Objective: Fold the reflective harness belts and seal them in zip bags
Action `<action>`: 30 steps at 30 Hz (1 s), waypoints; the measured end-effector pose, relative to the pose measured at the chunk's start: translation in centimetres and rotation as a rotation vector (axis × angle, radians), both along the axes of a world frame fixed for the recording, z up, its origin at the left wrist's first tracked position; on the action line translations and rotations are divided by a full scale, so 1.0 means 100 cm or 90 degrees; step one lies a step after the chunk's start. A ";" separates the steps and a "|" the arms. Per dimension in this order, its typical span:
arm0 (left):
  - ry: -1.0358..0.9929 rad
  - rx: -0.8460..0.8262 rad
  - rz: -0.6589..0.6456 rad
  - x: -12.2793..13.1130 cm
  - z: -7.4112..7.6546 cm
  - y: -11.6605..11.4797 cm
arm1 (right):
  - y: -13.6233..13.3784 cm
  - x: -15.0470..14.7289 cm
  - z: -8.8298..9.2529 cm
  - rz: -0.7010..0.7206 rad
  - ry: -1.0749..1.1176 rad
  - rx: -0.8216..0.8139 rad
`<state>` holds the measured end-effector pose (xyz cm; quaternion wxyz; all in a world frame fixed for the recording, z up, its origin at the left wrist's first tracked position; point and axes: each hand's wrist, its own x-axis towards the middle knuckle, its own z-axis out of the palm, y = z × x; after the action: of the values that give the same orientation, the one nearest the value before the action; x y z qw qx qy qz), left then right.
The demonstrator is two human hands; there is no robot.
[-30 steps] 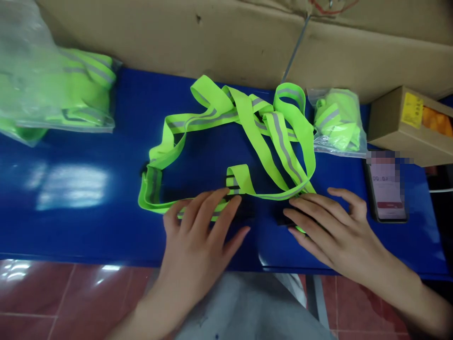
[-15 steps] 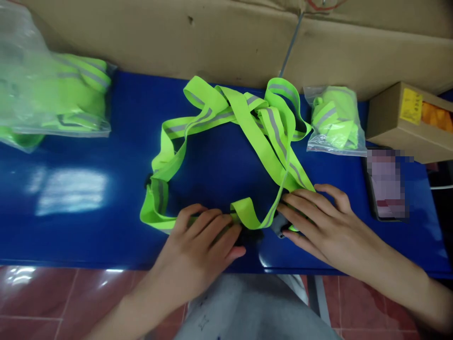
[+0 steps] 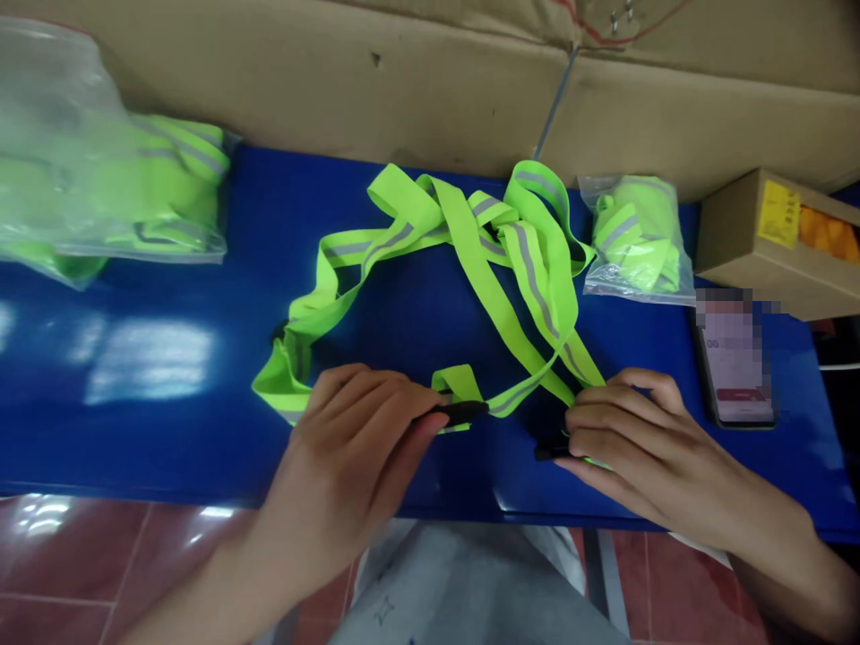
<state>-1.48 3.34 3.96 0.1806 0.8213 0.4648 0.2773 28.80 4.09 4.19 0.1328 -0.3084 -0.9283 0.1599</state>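
Note:
A tangle of neon-green strap (image 3: 470, 233) with grey reflective stripes lies in a loose ring on the blue table (image 3: 167, 439). My left hand (image 3: 356, 448) pinches a black buckle piece (image 3: 460, 412) at the strap's near side, lifted slightly. In my right hand (image 3: 632, 448) is another black buckle piece (image 3: 552, 450), with strap running up from it. The two pieces are apart, facing each other across a gap. A dark fitting (image 3: 279, 331) sits on the strap at its left bend.
Clear bags of folded green strap lie at left (image 3: 167, 188) and at right (image 3: 641, 233). A small cardboard box (image 3: 732, 237) with orange contents and a phone (image 3: 735, 376) are on the right. Large cardboard (image 3: 322, 81) stands along the back edge.
Both hands have closed on the black buckle pieces and raised them a little. The strap's near side has shifted with them. The camera view has shifted slightly.

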 end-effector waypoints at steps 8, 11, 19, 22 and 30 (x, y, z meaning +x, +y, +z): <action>0.047 0.114 -0.134 0.025 0.000 0.014 | 0.010 0.002 0.004 -0.109 0.210 -0.044; 0.063 0.130 -0.153 0.034 -0.001 0.017 | 0.012 -0.003 0.002 -0.116 0.200 -0.048; 0.011 0.102 -0.153 0.039 -0.009 0.016 | 0.006 -0.012 -0.003 -0.120 0.249 -0.070; -0.066 0.026 -0.125 0.041 -0.012 0.011 | 0.005 -0.015 -0.004 -0.142 0.270 -0.093; -0.118 -0.105 -0.115 0.053 -0.006 0.015 | 0.005 -0.022 -0.005 -0.178 0.309 -0.136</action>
<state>3.85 4.83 3.35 0.3136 0.8130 0.3916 0.2956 26.56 4.56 3.68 0.3387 -0.3980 -0.7958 0.3060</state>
